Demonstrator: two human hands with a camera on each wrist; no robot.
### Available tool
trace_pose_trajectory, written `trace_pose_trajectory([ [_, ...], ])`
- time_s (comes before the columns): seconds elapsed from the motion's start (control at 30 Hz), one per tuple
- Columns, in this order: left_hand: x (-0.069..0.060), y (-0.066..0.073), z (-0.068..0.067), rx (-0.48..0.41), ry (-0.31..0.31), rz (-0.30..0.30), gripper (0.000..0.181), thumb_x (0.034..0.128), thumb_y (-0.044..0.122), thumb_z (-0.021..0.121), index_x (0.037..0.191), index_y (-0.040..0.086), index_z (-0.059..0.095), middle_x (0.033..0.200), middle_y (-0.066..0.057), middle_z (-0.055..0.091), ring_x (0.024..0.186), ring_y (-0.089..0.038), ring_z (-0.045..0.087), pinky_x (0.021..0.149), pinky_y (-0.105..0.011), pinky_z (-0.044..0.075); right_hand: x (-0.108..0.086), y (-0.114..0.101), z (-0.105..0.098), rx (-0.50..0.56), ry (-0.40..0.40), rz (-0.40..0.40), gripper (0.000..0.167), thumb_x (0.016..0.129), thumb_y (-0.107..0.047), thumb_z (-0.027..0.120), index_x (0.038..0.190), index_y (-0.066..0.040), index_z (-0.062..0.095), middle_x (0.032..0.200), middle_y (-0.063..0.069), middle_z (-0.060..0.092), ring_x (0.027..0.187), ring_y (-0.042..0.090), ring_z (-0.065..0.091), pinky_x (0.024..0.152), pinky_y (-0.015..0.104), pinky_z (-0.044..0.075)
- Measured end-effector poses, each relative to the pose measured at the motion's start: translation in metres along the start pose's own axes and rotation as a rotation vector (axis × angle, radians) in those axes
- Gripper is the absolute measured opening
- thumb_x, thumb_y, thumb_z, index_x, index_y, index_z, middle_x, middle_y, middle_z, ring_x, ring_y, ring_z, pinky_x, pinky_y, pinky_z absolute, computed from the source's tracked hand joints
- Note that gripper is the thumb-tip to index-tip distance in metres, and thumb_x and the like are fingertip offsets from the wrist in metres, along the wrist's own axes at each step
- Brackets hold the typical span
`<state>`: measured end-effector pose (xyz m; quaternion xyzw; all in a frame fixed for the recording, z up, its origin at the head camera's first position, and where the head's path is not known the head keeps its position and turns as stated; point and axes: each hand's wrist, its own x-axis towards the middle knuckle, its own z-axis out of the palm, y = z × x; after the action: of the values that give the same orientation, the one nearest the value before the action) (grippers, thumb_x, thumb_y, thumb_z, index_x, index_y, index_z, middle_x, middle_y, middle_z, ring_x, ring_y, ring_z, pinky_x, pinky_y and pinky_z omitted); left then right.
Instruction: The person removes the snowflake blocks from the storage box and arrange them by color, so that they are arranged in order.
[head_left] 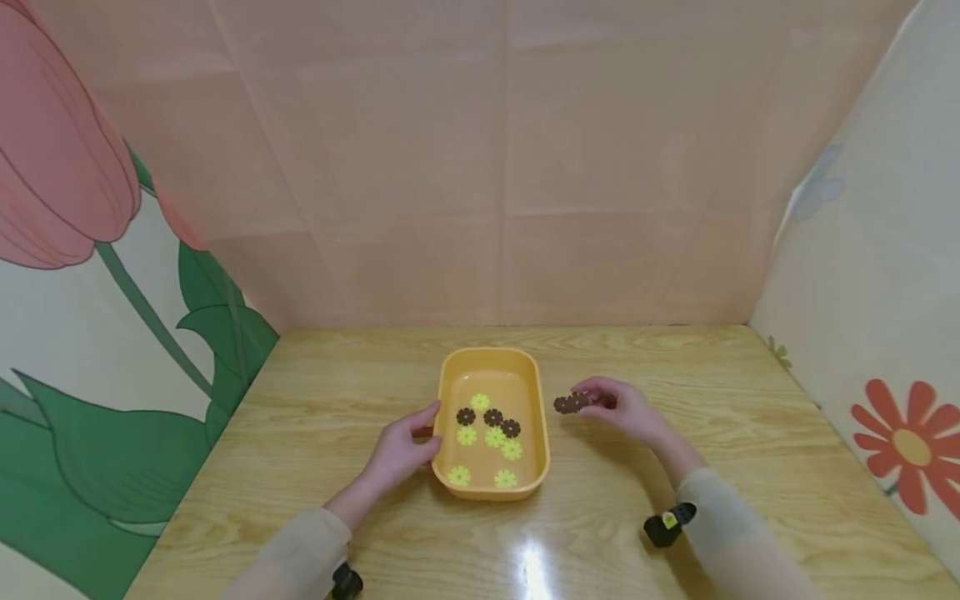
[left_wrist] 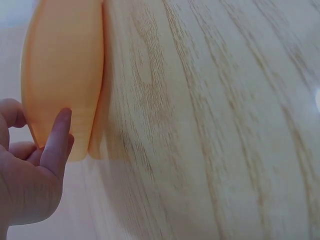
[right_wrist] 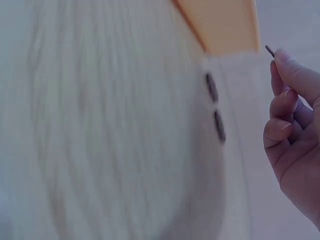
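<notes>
A yellow-orange plastic tray (head_left: 489, 367) stands on the table with several brown and yellow-green flower-shaped pieces lying flat inside. At its left side my left hand (head_left: 402, 447) grips the edge. In the left wrist view a finger (left_wrist: 59, 130) lies against the tray's outer wall (left_wrist: 65, 60). To the right of the tray, my right hand (head_left: 622, 408) pinches a brown flower-shaped piece (right_wrist: 269, 50) between thumb and fingertips, seen edge-on in the right wrist view. Two dark pieces (right_wrist: 212, 87) lie on the table beside that hand. In the head view the brown pieces (head_left: 564, 405) overlap at the fingertips.
The wooden table (head_left: 360, 367) reaches back to a pink wall covering (head_left: 495, 167). Flower-printed panels (head_left: 855, 275) stand at both sides. A black wrist device (head_left: 663, 527) sits on the right forearm, and another (head_left: 347, 581) on the left.
</notes>
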<state>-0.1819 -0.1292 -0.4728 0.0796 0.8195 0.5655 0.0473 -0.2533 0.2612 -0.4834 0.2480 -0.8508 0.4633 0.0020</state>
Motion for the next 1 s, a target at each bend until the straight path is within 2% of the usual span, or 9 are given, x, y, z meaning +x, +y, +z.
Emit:
trace_pose_trajectory([
  [0.17,-0.001,0.0,0.0,0.001,0.006,-0.007,0.057,0.0902,0.001,0.066,0.144,0.004,0.049,0.145,-0.019,0.05,0.114,-0.034,0.059,0.074,-0.027,0.061,-0.012,0.024,-0.016,0.012,0.027,0.107,0.038,0.089,-0.013,0.074,0.123,0.0,0.064,0.093,0.007,0.062,0.081,0.015,0.057,0.067,0.023,0.055],
  [0.4,-0.001,0.0,0.0,0.013,0.01,-0.007,0.056,0.0906,0.001,0.066,0.144,0.002,0.048,0.145,-0.018,0.05,0.114,-0.035,0.059,0.075,-0.026,0.061,-0.025,0.047,-0.029,-0.002,0.067,0.132,0.037,0.088,-0.01,0.074,0.121,0.004,0.064,0.093,0.009,0.063,0.08,0.011,0.056,0.062,0.021,0.052],
  [0.57,0.0,-0.001,0.0,0.017,0.009,0.002,0.057,0.0902,0.001,0.066,0.144,0.001,0.048,0.144,-0.019,0.05,0.114,-0.037,0.059,0.075,-0.026,0.061,-0.027,0.052,-0.032,-0.02,0.088,0.185,0.037,0.089,-0.012,0.074,0.121,0.003,0.065,0.092,0.007,0.062,0.077,0.01,0.054,0.056,0.021,0.049],
  [0.67,0.0,-0.001,0.0,0.011,0.009,0.004,0.057,0.0899,0.001,0.066,0.144,0.002,0.048,0.144,-0.019,0.05,0.114,-0.038,0.059,0.075,-0.025,0.061,-0.026,0.053,-0.031,-0.036,0.089,0.203,0.035,0.089,-0.013,0.074,0.12,0.002,0.065,0.091,0.006,0.061,0.077,0.012,0.053,0.057,0.022,0.049],
  [1.0,0.001,-0.002,0.001,-0.002,0.013,-0.003,0.057,0.0894,0.0,0.066,0.144,0.003,0.049,0.143,-0.02,0.051,0.112,-0.034,0.06,0.072,-0.026,0.061,-0.019,0.055,-0.031,-0.112,0.072,0.198,0.035,0.089,-0.016,0.075,0.119,0.0,0.067,0.092,0.006,0.062,0.082,0.015,0.055,0.069,0.022,0.05],
])
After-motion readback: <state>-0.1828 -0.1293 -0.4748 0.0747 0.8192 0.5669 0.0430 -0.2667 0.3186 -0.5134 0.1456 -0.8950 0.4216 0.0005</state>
